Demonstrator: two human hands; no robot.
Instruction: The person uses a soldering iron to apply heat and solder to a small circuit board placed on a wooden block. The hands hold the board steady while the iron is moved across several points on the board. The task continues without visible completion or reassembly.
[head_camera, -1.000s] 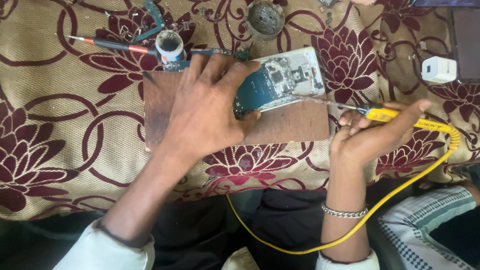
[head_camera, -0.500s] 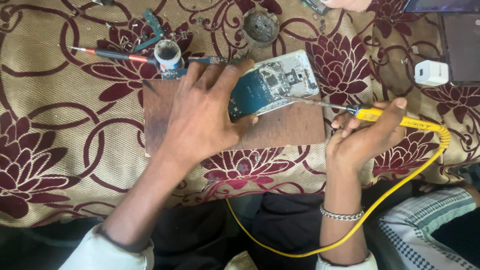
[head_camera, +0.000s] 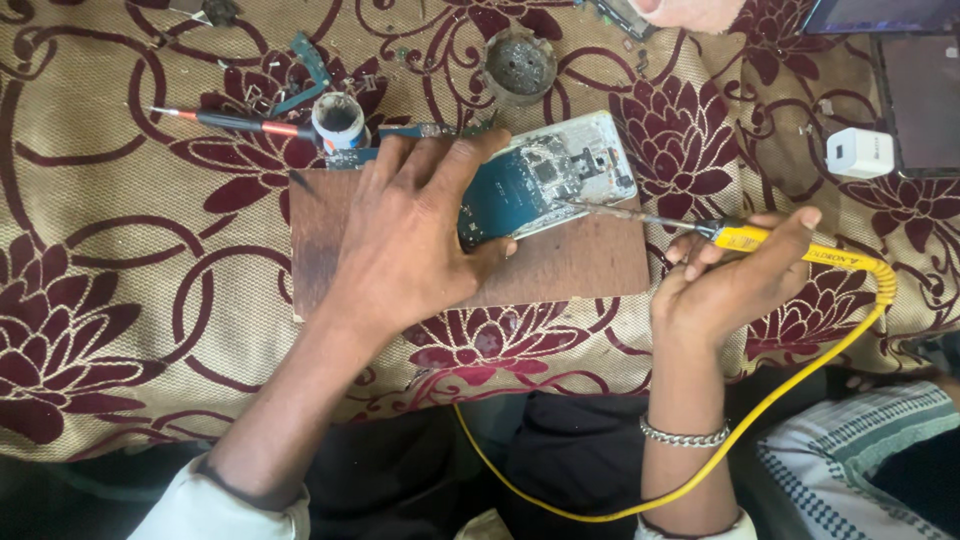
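Left hand, fingers spread, is pressing the opened phone onto the board; right hand is gripping the soldering iron, tip touching the phone.

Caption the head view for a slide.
Left hand pins an opened phone on a wooden board; right hand touches a yellow soldering iron to it.

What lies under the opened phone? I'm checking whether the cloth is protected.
The opened phone rests on a brown board over the flowered cloth. The left hand hides its left end.
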